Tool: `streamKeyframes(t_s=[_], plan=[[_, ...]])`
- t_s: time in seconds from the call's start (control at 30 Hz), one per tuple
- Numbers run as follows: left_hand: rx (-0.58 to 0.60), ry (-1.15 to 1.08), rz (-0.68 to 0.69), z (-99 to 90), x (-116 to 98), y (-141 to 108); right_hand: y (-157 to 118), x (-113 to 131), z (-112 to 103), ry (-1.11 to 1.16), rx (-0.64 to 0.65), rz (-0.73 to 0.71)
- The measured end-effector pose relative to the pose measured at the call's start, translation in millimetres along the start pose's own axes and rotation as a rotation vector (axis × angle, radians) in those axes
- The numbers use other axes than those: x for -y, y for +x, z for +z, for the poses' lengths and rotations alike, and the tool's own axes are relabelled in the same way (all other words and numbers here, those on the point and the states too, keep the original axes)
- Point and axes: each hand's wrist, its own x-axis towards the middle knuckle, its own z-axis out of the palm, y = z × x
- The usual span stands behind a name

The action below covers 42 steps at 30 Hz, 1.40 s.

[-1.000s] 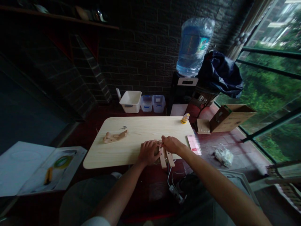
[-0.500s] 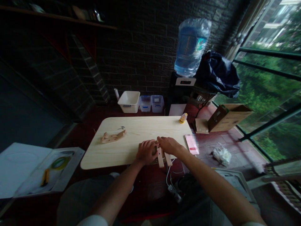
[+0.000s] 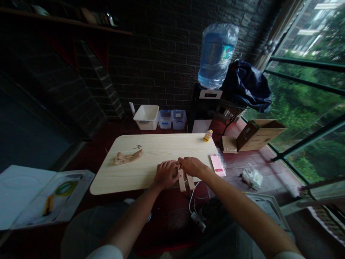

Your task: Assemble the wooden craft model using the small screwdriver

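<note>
Two straight, light-brown wooden bars (image 3: 182, 184) jutted past the near edge of the pale, round-cornered, wood-grain table (image 3: 161, 145), the left hand (image 3: 165, 175) clasping them from one side, the right hand (image 3: 191, 166) curling its fingers at their far ends, exact hold impossible to tell.

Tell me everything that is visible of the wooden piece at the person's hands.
The wooden piece looks light brown and unpainted. Two straight bars show side by side, a gap between them; their near ends stick out past the front edge of the table. The left hand's grip lies against its left side, and the right hand's grip is bunched at its far end. Both hide the rest.
</note>
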Motion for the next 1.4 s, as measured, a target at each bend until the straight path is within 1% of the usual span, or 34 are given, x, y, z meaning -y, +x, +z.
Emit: streamKeyframes(t_s=[0.17, 0.3, 0.37, 0.5, 0.6, 0.77, 0.83, 1.03, 1.1, 1.17, 1.27, 1.4], plan=[[0.008, -0.008, -0.011, 2.3, 2.2, 0.3, 8.1, -4.5, 8.7, -0.026, -0.007, -0.032], [0.016, -0.001, -0.015, 1.6, 2.6, 0.4, 14.2, -5.2, 14.4, -0.026, -0.014, 0.025], [0.01, 0.002, -0.015, 1.0, 2.1, 0.2, 13.5, -3.3, 13.4, -0.017, -0.016, 0.033], [-0.008, -0.009, 0.011, 0.8, 1.1, -0.7, 6.4, 1.0, 6.3, 0.0, -0.008, -0.019], [-0.016, -0.003, 0.017, 1.6, 1.1, -1.3, 2.9, 2.4, 2.0, -0.028, 0.006, -0.018], [-0.006, 0.032, -0.005, 3.2, 2.3, -0.7, 7.8, 2.5, 2.1, -0.036, 0.023, -0.044], [0.0, 0.033, -0.009, 3.4, 2.8, -0.1, 11.5, 1.9, 3.3, -0.024, 0.025, -0.025], [0.019, 0.025, -0.009, 1.9, 3.1, -0.2, 15.3, -2.8, 6.8, 0.048, 0.04, 0.109], [0.02, 0.029, -0.007, 1.3, 2.4, -0.6, 12.1, -4.9, 6.5, 0.067, 0.042, 0.091], [0.013, 0.03, -0.005, 1.0, 1.3, -0.5, 7.9, -6.8, 3.9, 0.065, 0.035, 0.039], [0.002, 0.028, 0.0, 1.5, -0.2, 0.3, 4.0, -7.9, -2.6, -0.001, 0.016, -0.011], [0.004, 0.037, 0.002, 3.1, 0.2, 1.2, 7.1, -4.8, -6.8, -0.067, 0.01, -0.06]])
